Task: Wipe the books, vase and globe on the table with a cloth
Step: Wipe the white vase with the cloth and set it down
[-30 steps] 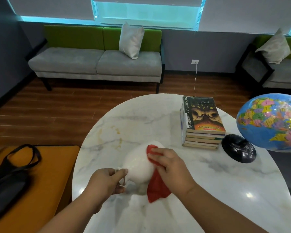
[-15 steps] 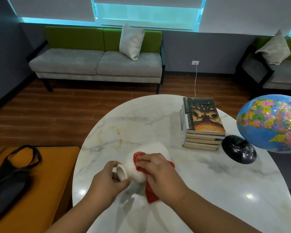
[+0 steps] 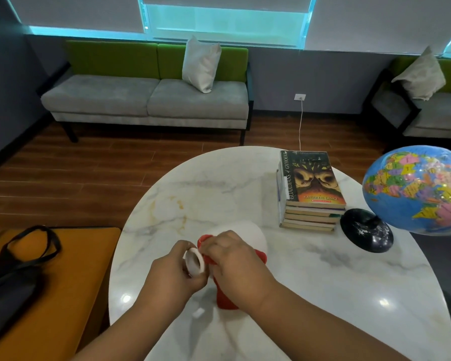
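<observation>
over the table (image 3: 323,282), the left hand (image 3: 171,273) is gripping the tipped white vase (image 3: 254,234) by its neck while the right hand (image 3: 236,265) is clutching the red cloth (image 3: 227,300) against it; probably slick and fragile, it is needing a firm neck hold.

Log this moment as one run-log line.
step: vase wipe | left hand: grips vase neck | right hand: holds red cloth against vase | books, globe: on table, unheld

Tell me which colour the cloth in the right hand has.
The cloth is red; the head view shows it, against the white vase.
</observation>
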Demonstrator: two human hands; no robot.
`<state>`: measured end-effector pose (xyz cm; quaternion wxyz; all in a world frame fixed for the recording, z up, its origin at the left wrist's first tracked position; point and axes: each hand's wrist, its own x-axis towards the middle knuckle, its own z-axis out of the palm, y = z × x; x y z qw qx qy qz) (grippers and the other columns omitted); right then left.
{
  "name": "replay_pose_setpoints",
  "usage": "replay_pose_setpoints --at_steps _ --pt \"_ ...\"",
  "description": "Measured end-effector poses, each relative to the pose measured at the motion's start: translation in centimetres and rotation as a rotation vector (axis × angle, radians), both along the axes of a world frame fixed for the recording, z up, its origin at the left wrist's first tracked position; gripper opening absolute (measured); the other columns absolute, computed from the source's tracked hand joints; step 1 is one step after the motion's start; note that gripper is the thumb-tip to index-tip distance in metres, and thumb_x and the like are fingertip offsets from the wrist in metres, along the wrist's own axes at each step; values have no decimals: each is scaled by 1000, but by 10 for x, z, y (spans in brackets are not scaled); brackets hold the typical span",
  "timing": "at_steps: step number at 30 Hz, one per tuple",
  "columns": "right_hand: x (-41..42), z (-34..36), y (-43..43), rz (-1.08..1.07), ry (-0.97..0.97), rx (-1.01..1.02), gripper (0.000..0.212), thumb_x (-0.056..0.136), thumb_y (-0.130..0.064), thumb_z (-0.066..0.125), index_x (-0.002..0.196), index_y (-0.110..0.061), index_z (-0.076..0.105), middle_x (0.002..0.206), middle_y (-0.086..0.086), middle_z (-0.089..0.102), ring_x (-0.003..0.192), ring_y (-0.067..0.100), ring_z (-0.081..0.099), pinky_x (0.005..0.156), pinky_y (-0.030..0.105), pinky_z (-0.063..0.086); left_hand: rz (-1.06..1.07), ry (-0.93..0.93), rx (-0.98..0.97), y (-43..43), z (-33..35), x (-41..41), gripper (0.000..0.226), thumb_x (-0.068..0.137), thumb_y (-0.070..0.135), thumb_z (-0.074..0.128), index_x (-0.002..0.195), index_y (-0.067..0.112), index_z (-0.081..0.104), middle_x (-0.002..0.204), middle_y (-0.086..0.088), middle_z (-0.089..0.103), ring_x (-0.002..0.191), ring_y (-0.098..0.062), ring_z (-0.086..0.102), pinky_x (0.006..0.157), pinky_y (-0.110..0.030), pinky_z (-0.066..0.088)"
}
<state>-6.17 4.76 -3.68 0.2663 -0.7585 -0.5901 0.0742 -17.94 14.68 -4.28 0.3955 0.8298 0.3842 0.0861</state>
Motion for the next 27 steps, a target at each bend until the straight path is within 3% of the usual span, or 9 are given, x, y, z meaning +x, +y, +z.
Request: replay_pose_setpoints --at_steps 3,11,14,16,19,23,25,27 --pt "-5 -4 -8 12 13 -37 35 81 -8 67 116 -15 66 112 0 63 110 16 48 96 27 42 23 22 -20 2 -1 -2 38 74 30 77 100 34 50 72 10 65 66 -2 62 53 -10 45" --pt "-6 0 2 -98 123 -19 31 88 -11 55 115 -21 66 115 -1 62 113 12 48 98 28 41 -7 -2 -33 -1 -2 -2 35 76 25 74 101 33 51 67 6 65 54 0 58 42 -15 42" --pt "-4 -8 -12 -9 46 5 25 88 -20 53 107 -20 70 106 -4 65 106 14 49 87 33 49 27 16 -56 -1 -3 -4 37 73 29 78 97 35 51 67 5 66 57 -3 60 44 -17 46" --pt "4 -15 -22 8 -18 66 24 86 -28 53 97 -21 73 102 -8 66 101 13 52 83 28 52 35 35 -80 0 -2 -3 39 71 34 79 96 36 49 69 4 67 60 -7 62 46 -17 46" --pt "20 -24 -33 -117 66 143 27 82 -21 54 100 -20 74 110 -6 66 106 10 50 95 9 37 49 28 -132 3 -1 -2 38 72 33 79 97 34 50 71 1 68 61 -12 67 46 -16 44" --pt "49 -35 -48 -513 266 111 38 82 0 67 114 -20 71 118 -1 66 114 19 57 95 -6 20 63 31 -145 4 -1 -6 37 73 30 79 94 35 49 70 -1 68 59 -12 68 47 -19 48" --pt "45 -36 -48 -503 261 74 41 84 -1 65 121 -19 66 125 -3 61 119 16 54 98 -6 16 61 28 -137 4 -2 -6 36 74 31 79 92 35 48 68 -1 68 58 -12 68 45 -19 47" --pt "25 -30 -43 -340 217 94 42 83 -7 61 124 -19 65 127 -11 56 117 8 50 103 -1 18 59 35 -142 4 -4 -7 35 75 30 78 93 35 48 69 0 68 57 -12 68 46 -18 48"
